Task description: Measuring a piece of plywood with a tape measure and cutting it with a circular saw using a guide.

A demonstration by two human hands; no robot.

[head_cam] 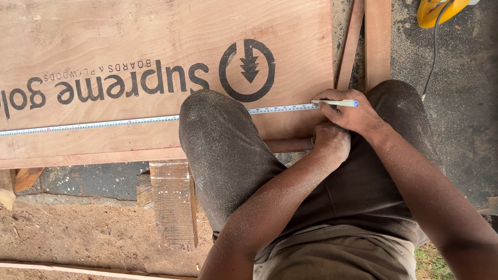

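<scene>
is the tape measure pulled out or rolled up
Pulled out: the tape measure lies flat across the plywood sheet, reaching the right hand.

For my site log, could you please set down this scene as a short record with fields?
surface: plywood sheet with dark printed lettering
measure: tape measure stretched flat along the sheet
right hand: holds a pen at the tape's end
left hand: fist at the sheet's near edge
knee: rests on the sheet, dusty
nearby: yellow tool with cable, top right
</scene>
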